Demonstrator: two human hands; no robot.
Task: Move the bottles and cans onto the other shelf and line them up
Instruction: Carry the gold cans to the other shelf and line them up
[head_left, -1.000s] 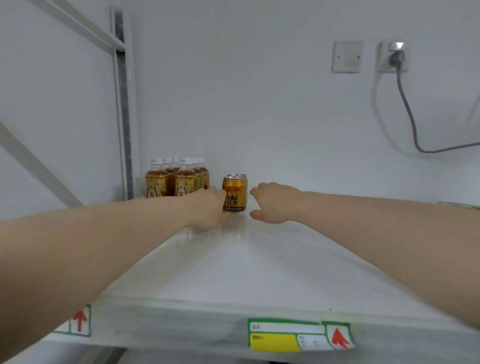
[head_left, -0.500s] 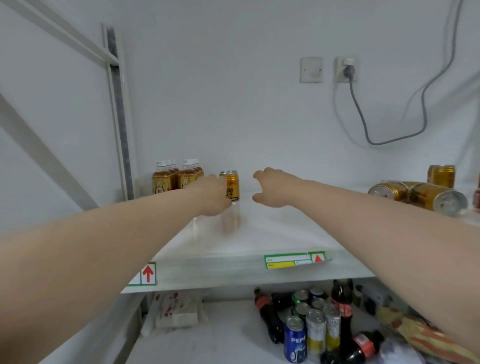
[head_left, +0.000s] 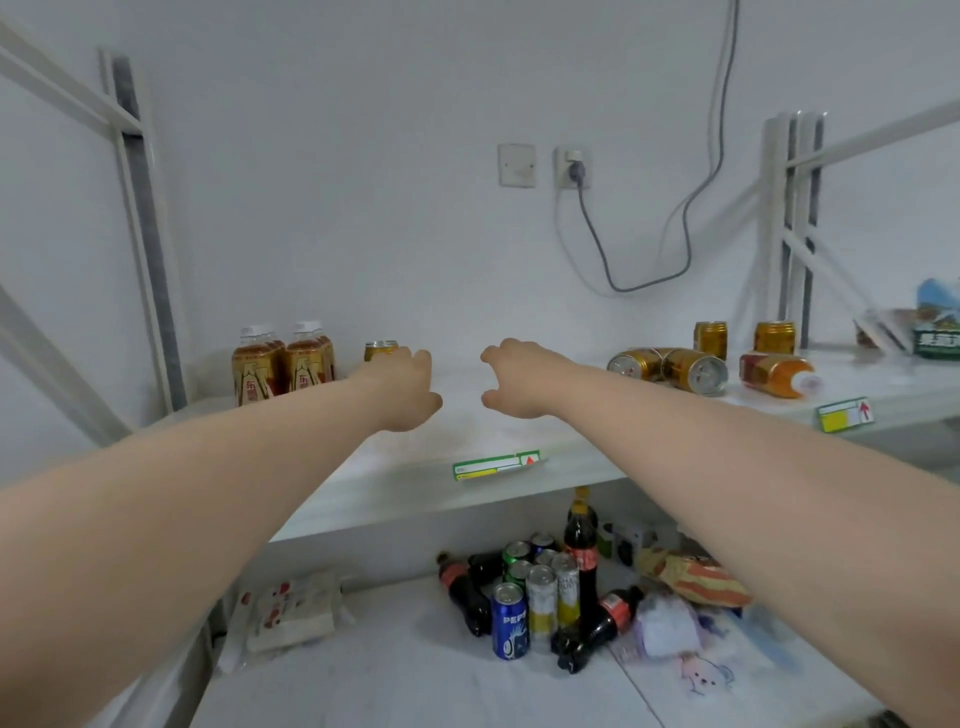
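Well, on my feed both bare hands hovered over the upper shelf (head_left: 363, 483), arms stretched far forward. The left hand (head_left: 402, 387) sat just in front of a single gold can (head_left: 381, 349) that stood upright near the back wall. The hand hid the can's lower part, so I could not tell whether any finger touched it. Its fingers were loosely bent and gripped nothing I could see. The right hand (head_left: 511, 379) hung a little apart from the left, fingers and thumb spread in a slack claw, holding nothing.

Left of the can, a tight cluster of tea bottles (head_left: 283, 364) with white caps stood upright by the rack post. Toward the right end of the same shelf I saw two lying gold cans (head_left: 670, 366) side by side, their ends facing me. Behind them were two upright gold cans (head_left: 710, 339), well apart from each other, and just beside the lying pair an orange bottle (head_left: 774, 375) lay on its side.

On the lower shelf (head_left: 415, 675) stood a blue Pepsi can (head_left: 508, 621) at the front of a bunch of upright cans. Cola bottles (head_left: 581, 535) were there too, one upright and others lying around the cans. A green and yellow price label (head_left: 496, 465) was fixed to the upper shelf's front edge.
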